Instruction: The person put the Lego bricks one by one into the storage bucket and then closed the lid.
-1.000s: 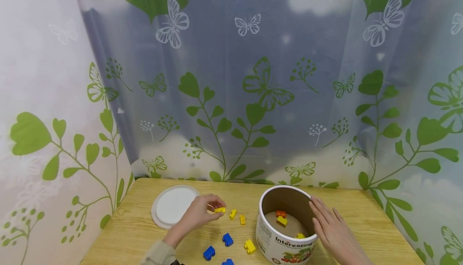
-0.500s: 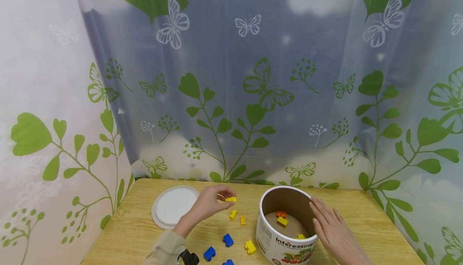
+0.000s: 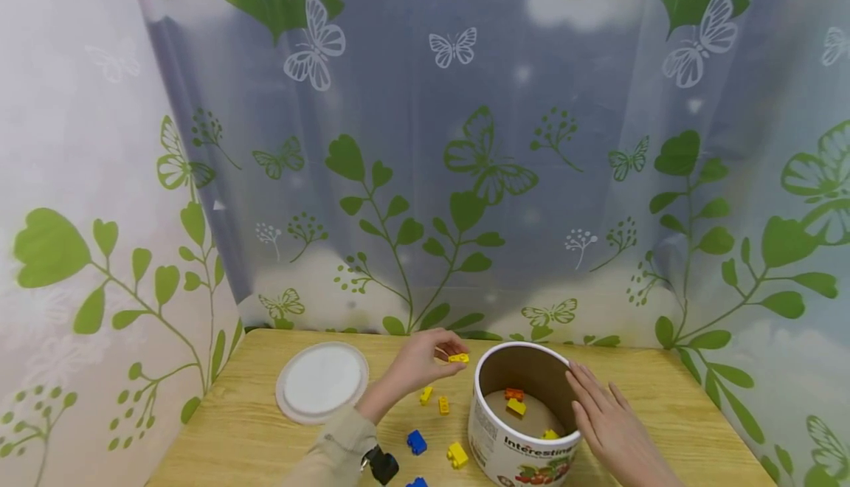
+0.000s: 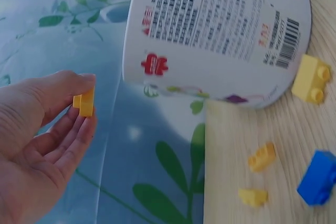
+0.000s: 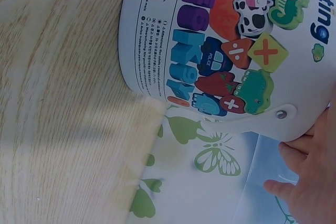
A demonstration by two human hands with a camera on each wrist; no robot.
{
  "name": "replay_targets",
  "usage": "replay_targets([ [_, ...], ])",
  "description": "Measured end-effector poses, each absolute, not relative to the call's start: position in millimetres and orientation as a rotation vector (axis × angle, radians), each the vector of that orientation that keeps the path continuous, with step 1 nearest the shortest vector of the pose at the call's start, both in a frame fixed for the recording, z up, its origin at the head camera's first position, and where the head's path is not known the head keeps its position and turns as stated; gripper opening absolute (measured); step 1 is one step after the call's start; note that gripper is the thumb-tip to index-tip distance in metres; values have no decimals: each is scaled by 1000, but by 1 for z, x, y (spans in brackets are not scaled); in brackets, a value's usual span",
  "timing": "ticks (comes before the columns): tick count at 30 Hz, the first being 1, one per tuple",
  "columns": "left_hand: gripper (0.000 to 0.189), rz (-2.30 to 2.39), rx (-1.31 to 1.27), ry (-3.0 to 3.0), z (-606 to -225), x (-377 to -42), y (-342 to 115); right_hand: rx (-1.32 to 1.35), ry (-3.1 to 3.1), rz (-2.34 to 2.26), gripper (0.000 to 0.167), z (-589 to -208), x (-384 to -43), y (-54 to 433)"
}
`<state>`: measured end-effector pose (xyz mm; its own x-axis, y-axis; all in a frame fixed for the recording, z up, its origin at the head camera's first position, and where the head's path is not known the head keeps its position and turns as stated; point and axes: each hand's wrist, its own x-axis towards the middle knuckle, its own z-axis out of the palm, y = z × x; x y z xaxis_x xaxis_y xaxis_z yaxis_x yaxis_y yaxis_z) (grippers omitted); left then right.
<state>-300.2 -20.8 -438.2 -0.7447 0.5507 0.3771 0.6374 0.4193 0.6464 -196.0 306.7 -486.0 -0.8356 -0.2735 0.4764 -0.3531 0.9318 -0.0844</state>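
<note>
My left hand (image 3: pixel 425 360) pinches a small yellow toy brick (image 3: pixel 458 358) between thumb and fingers, just left of the white bucket's rim. In the left wrist view the same brick (image 4: pixel 85 103) shows side-on at the fingertips. The round bucket (image 3: pixel 488 428) stands uncovered, with an orange brick (image 3: pixel 514 394) and a yellow brick (image 3: pixel 515 407) on its floor, and another yellow one (image 3: pixel 550 434) near the front wall. With fingers extended, my right hand (image 3: pixel 607 420) rests against the bucket's right rim. The right wrist view shows those fingers (image 5: pixel 299 148) beside the handle pivot.
Two small yellow bricks (image 3: pixel 443 404) lie left of the bucket. Closer to me are a larger yellow brick (image 3: pixel 457 455) and blue bricks (image 3: pixel 416 442). A white round lid (image 3: pixel 322 380) lies at the left of the wooden table (image 3: pixel 219 435). A patterned curtain (image 3: pixel 398 177) hangs behind.
My left hand has moved right and away from me, carrying the yellow brick from above the loose bricks to beside the bucket rim. The right hand has stayed on the bucket.
</note>
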Motion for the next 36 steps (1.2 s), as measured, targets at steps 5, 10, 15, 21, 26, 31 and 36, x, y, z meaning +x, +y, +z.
replay_targets([
  [5,17,-1268,-1116,-2544,-434,-301,2,450,-2612,231,46,-485,-195,306],
  [10,16,-1299,-1160,-2549,-434,-301,24,447,-2613,225,46,-484,-195,306],
  [15,16,-1288,-1208,-2549,-436,-300,43,446,-2598,216,47,-486,-196,307],
  [21,16,-1188,-1233,-2575,-442,-298,59,428,-2634,206,46,-483,-195,306],
  [26,16,-1069,-1294,-2578,-448,-295,66,427,-2633,217,45,-482,-195,304],
  [31,15,-1007,-1329,-2602,-450,-293,68,439,-2606,200,45,-483,-195,304],
  [36,15,-959,-1343,-2590,-451,-294,69,455,-2571,178,46,-485,-195,305],
])
